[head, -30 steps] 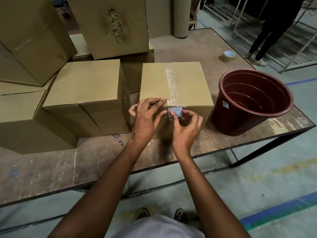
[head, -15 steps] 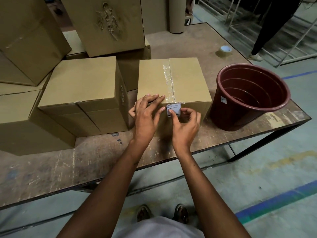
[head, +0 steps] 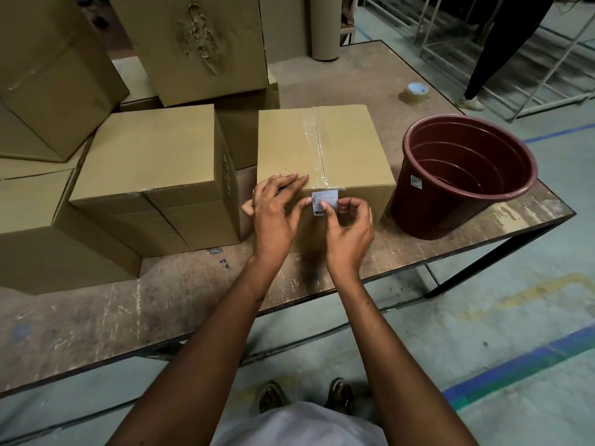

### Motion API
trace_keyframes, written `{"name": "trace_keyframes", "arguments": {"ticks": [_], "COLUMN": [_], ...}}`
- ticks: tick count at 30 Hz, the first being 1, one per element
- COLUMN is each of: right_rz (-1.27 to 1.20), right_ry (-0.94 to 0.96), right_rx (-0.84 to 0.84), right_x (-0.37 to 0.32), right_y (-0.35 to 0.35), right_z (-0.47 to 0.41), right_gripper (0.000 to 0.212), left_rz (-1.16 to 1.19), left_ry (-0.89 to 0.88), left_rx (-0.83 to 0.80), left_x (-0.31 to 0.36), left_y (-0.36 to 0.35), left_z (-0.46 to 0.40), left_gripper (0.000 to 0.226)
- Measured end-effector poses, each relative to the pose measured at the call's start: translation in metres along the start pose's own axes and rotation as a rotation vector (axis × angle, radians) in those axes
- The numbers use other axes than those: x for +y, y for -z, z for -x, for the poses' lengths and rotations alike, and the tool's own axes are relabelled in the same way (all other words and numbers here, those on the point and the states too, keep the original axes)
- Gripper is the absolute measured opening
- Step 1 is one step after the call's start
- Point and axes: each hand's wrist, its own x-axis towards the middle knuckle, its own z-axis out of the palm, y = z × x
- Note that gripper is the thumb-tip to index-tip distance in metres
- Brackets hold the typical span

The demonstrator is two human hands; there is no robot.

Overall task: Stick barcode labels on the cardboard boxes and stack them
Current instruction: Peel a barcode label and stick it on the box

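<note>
Barcode label point(head: 325, 202) on the near face of the taped cardboard box point(head: 322, 149), just under its top edge, near the worktable's point(head: 96, 317) front edge. Right hand point(head: 349, 233) presses the label with its thumb, fingers curled; left hand point(head: 277, 214) lies flat and spread over the box's top edge. Risk: uneven pressure may crease or skew the label. Maroon bucket point(head: 463, 175) stands beside, toward the right corner; more boxes point(head: 151, 162) left. Worn wooden top, concrete floor with painted lines.
</note>
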Motion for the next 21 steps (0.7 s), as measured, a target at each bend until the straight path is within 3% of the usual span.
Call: {"name": "trace_keyframes", "arguments": {"ticks": [8,15,21], "right_rz": [-0.015,0.012,-0.061], "right_ry": [-0.071,-0.062,-0.159], "right_rx": [-0.025,-0.053,-0.222], "right_x": [0.002,-0.001,0.000], "right_y": [0.001,0.003,0.008], "right_z": [-0.009,-0.007,-0.010], "right_gripper": [0.029,0.023,0.021], "left_rz": [-0.022,0.013,0.045], "left_ry": [-0.006,-0.037,-0.095], "left_rx": [-0.042,-0.038,-0.076], "left_x": [-0.005,-0.009,-0.012], "left_y": [-0.001,0.001,0.010], "left_z": [0.000,0.000,-0.001], "left_gripper": [0.069,0.063,0.058]}}
